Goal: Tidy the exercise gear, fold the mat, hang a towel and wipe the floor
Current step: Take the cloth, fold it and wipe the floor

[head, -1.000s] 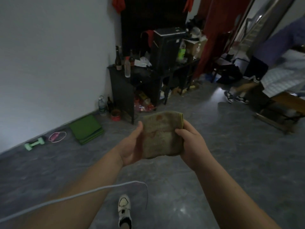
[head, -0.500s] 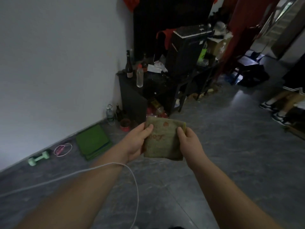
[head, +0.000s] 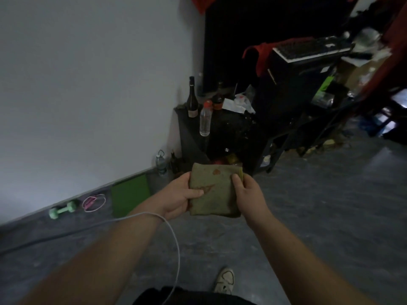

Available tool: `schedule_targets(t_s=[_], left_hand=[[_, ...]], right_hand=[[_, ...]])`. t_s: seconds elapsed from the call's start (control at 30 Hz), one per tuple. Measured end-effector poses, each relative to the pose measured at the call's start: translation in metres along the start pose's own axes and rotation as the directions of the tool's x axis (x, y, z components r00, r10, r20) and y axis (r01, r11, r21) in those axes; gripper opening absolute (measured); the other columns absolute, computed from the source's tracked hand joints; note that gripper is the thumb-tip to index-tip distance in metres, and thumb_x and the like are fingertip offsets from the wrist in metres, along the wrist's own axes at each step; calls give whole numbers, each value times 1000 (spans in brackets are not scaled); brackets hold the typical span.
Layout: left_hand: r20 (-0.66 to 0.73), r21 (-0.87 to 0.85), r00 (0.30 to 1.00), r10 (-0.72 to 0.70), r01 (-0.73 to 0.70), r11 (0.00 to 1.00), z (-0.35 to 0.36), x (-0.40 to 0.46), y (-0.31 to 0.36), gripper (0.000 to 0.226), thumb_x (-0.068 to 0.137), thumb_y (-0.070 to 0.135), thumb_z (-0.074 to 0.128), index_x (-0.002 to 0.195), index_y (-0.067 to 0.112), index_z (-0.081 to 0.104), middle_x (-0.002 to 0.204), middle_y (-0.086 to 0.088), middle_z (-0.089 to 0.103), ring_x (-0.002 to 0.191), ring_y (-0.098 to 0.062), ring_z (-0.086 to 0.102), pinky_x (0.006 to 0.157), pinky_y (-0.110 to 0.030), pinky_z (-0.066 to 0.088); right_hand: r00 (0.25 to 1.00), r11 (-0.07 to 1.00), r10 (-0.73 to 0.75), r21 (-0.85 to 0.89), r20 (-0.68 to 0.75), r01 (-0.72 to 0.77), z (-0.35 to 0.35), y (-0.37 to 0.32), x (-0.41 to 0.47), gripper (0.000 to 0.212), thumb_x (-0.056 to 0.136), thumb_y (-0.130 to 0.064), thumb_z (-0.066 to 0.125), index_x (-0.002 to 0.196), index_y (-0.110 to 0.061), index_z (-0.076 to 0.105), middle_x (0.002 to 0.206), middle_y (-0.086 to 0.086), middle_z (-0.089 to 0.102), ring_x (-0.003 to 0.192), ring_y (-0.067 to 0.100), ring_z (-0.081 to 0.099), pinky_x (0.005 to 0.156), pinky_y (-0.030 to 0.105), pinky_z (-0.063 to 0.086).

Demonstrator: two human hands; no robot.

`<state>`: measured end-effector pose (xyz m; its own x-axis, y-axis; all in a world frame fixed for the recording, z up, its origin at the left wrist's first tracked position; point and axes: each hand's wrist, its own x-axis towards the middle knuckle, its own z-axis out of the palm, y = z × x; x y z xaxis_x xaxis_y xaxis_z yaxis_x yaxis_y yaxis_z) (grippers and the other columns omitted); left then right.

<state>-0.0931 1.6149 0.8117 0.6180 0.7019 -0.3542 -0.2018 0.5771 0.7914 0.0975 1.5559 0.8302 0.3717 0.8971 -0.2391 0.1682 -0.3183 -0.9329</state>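
Note:
A folded olive-green towel (head: 217, 190) with reddish marks is held up in front of me over the grey floor. My left hand (head: 180, 198) grips its left edge, thumb across the front. My right hand (head: 247, 195) grips its right edge the same way. By the wall on the floor lie a folded green mat (head: 130, 198), a pink resistance band (head: 93, 202) and a mint-green dumbbell (head: 62, 209).
A black cluttered desk (head: 231, 128) stands ahead with a dark bottle (head: 192, 99), a clear water bottle (head: 206, 119) and a black box with a keyboard. More bottles stand on the floor beside it. A white cable (head: 174, 238) hangs by my left arm. My shoe (head: 224, 280) is below.
The view has moved closer to the desk and swung left. Both hands keep holding the folded towel, which now sits slightly lower toward the desk's base.

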Motion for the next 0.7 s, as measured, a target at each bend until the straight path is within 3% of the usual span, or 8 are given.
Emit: schedule_targets(t_s=[0.1, 0.23, 0.33, 0.4, 0.5, 0.6, 0.7], left_hand=[[-41, -22, 999, 37, -37, 999, -2, 44, 17, 62, 82, -9, 61, 141, 0, 43, 137, -27, 55, 127, -43, 53, 105, -61, 41], [-187, -76, 982, 23, -38, 996, -13, 96, 33, 65, 75, -9, 64, 138, -2, 46, 132, -29, 58, 121, -43, 58, 99, -58, 48], [-282, -131, 957, -62, 25, 991, -27, 135, 43, 70, 70, -6, 65, 138, -1, 47, 130, -28, 60, 119, -45, 58, 101, -63, 44], [-323, -168, 938, -128, 77, 983, -40, 163, 50, 61, 72, 1, 64, 132, 2, 55, 125, -26, 64, 114, -42, 63, 99, -61, 47], [-361, -221, 912, -194, 118, 968, -65, 209, 60, 43, 86, 4, 58, 129, 5, 59, 124, -25, 65, 109, -40, 65, 94, -59, 51], [-428, -226, 869, -249, 164, 960, -92, 260, 63, 36, 93, -2, 50, 126, 8, 61, 118, -25, 67, 102, -40, 68, 81, -52, 57], [-433, -190, 845, -314, 255, 948, -111, 308, 67, 37, 92, -5, 57, 127, 8, 59, 122, -22, 64, 105, -39, 66, 83, -51, 56]], right_hand=[[991, 984, 107, 134, 79, -117, -5, -8, 57, 25, 95, -44, 54, 103, -26, 69, 107, 1, 71, 103, 22, 66, 94, 50, 54], [925, 903, 265, 266, 273, -337, -11, -11, 122, 17, 98, -14, 55, 104, -12, 70, 109, 13, 72, 104, 31, 68, 94, 49, 54], [881, 907, 273, 201, 387, -369, -11, -10, 169, 25, 94, 6, 50, 107, -8, 65, 103, 11, 74, 96, 26, 71, 83, 41, 57], [866, 919, 292, 131, 406, -372, -6, -6, 203, 31, 91, 11, 49, 109, -10, 63, 106, 10, 73, 100, 26, 70, 85, 43, 57], [878, 945, 299, 13, 373, -327, 8, 0, 257, 34, 87, 6, 53, 109, -17, 64, 112, 8, 72, 106, 27, 68, 95, 52, 53], [904, 955, 296, -106, 309, -276, 25, 12, 310, 39, 76, -6, 59, 110, -25, 66, 113, 4, 72, 107, 24, 68, 96, 53, 53], [920, 930, 327, -249, 218, -271, 37, 16, 355, 49, 85, -4, 58, 133, -14, 57, 123, 3, 65, 113, 24, 62, 99, 47, 52]])
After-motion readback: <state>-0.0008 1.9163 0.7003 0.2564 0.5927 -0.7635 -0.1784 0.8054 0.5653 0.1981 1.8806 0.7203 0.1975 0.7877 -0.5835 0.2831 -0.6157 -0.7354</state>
